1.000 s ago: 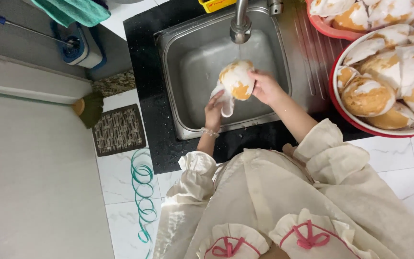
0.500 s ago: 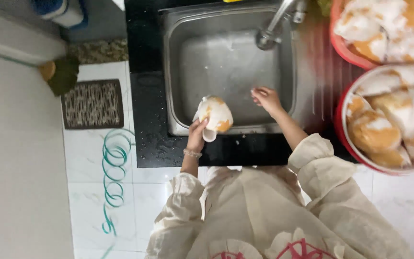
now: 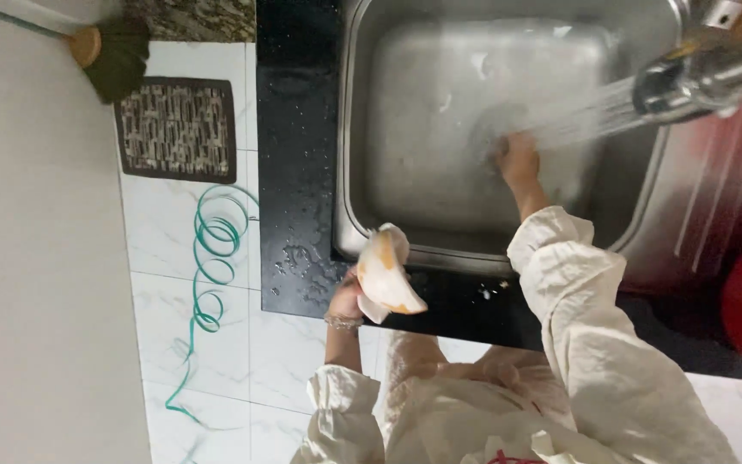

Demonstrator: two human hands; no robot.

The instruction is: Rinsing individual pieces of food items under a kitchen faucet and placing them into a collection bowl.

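Now out of the steel sink (image 3: pixel 637 215), over its near rim: orange-white plate (image 3: pixel 386 277), gripped in left hand (image 3: pixel 349 301). Right hand (image 3: pixel 517 159), loosely curled, empty, shifted under tap (image 3: pixel 697 73) spray, rinsing.

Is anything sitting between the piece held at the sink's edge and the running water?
Nothing visible: the left hand holds the pale orange piece at the sink's near rim; the basin looks bare up to the right hand under the tap's stream.
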